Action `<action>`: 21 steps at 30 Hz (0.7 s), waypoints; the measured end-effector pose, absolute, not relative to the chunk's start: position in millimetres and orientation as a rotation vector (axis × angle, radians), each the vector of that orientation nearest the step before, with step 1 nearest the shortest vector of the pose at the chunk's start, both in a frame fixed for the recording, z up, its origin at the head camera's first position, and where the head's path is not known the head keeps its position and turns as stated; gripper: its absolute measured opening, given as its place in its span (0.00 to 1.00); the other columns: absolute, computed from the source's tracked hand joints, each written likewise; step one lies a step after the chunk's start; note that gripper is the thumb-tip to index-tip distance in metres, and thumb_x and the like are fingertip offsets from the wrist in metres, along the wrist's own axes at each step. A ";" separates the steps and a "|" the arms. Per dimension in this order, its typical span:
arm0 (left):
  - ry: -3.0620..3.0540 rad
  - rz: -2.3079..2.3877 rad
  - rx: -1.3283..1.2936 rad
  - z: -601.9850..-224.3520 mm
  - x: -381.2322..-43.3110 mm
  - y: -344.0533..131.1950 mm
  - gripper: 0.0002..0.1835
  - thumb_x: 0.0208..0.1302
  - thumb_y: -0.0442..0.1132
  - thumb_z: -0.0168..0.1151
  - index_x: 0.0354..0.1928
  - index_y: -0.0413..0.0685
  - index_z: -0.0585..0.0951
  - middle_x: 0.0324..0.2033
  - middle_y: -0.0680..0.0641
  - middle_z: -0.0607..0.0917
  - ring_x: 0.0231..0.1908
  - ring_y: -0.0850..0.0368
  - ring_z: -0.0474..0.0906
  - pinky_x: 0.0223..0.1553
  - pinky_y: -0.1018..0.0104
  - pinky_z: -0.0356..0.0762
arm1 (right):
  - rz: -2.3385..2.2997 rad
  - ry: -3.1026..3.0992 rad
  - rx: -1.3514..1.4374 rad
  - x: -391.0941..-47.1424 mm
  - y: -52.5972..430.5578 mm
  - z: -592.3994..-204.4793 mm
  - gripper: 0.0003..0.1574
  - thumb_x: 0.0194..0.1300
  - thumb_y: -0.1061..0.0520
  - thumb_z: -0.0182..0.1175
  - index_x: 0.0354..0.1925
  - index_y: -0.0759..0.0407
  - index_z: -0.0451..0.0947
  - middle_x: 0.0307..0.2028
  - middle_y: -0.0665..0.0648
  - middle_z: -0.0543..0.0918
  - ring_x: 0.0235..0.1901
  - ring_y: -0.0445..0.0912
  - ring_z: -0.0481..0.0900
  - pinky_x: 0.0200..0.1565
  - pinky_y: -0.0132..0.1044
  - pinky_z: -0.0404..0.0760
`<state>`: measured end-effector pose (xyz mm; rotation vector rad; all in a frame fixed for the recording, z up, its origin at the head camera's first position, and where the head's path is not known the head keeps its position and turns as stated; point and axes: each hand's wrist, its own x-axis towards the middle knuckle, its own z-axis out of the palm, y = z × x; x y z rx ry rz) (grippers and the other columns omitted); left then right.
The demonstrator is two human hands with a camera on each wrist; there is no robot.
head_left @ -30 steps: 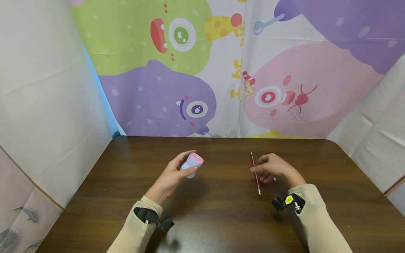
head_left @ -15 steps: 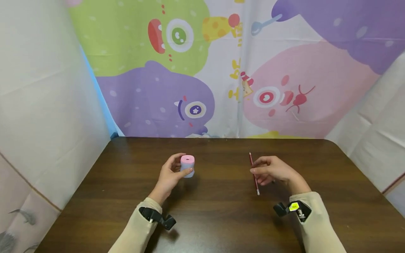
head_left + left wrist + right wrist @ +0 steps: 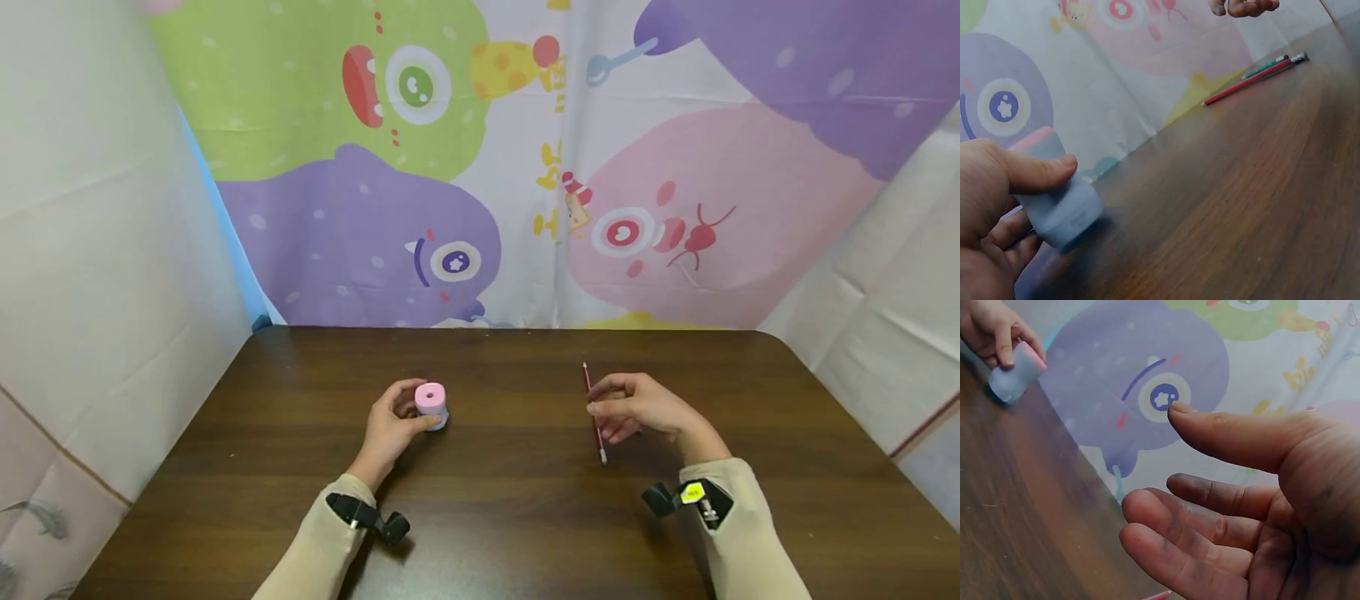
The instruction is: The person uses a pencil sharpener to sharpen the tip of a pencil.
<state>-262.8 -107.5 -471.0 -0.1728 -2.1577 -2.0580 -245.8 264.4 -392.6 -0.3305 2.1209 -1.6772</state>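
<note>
My left hand (image 3: 411,408) grips a small cylinder (image 3: 431,403), pale blue with a pink top, standing upright on the dark wooden table (image 3: 495,517). In the left wrist view the thumb of my left hand (image 3: 1035,200) lies across the cylinder (image 3: 1060,203), with the fingers curled behind it. My right hand (image 3: 617,407) hovers with relaxed fingers just over a red pencil (image 3: 594,412) that lies flat on the table. The right wrist view shows my right hand (image 3: 1172,465) holding nothing. A green pencil (image 3: 1267,65) lies beside the red pencil (image 3: 1244,82).
Fabric screens enclose the table: a cartoon-monster curtain (image 3: 525,167) at the back and white sheets (image 3: 97,250) on both sides. The table's rounded far right corner (image 3: 780,340) is in view. A wrist camera clamp (image 3: 690,496) sits on each sleeve.
My left hand lowered the tilted cylinder and set it upright on the table, still gripping it. My right hand stayed over the red pencil, shifting only slightly.
</note>
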 end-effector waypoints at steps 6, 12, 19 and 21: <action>-2.147 -2.060 -0.229 -475.0 -263.8 -107.8 0.30 0.44 0.16 0.71 0.55 0.27 0.76 0.51 0.31 0.81 0.47 0.50 0.82 0.44 0.73 0.80 | -1.675 2.091 -0.349 -245.5 265.0 -395.5 0.31 0.66 0.62 0.64 0.54 0.86 0.64 0.29 0.63 0.83 0.24 0.46 0.83 0.31 0.44 0.88; -2.079 -2.044 -0.365 -476.6 -264.4 -109.3 0.31 0.44 0.20 0.73 0.55 0.30 0.77 0.47 0.36 0.84 0.46 0.54 0.80 0.45 0.73 0.79 | -1.685 2.074 -0.373 -245.3 266.4 -396.0 0.31 0.67 0.62 0.62 0.55 0.87 0.63 0.28 0.61 0.82 0.24 0.46 0.84 0.31 0.43 0.88; -2.090 -2.030 -0.317 -471.8 -264.7 -114.8 0.37 0.49 0.19 0.70 0.64 0.28 0.70 0.59 0.26 0.74 0.61 0.35 0.70 0.63 0.47 0.70 | -1.687 2.087 -0.394 -241.6 263.5 -388.8 0.25 0.70 0.61 0.58 0.54 0.83 0.67 0.30 0.62 0.82 0.27 0.48 0.84 0.33 0.45 0.89; -2.106 -1.966 -0.326 -465.9 -263.7 -115.9 0.37 0.50 0.22 0.71 0.64 0.31 0.70 0.61 0.28 0.73 0.64 0.35 0.67 0.66 0.42 0.65 | -1.697 2.100 -0.414 -239.4 263.0 -384.0 0.22 0.72 0.61 0.56 0.52 0.81 0.68 0.31 0.63 0.82 0.28 0.50 0.85 0.34 0.46 0.89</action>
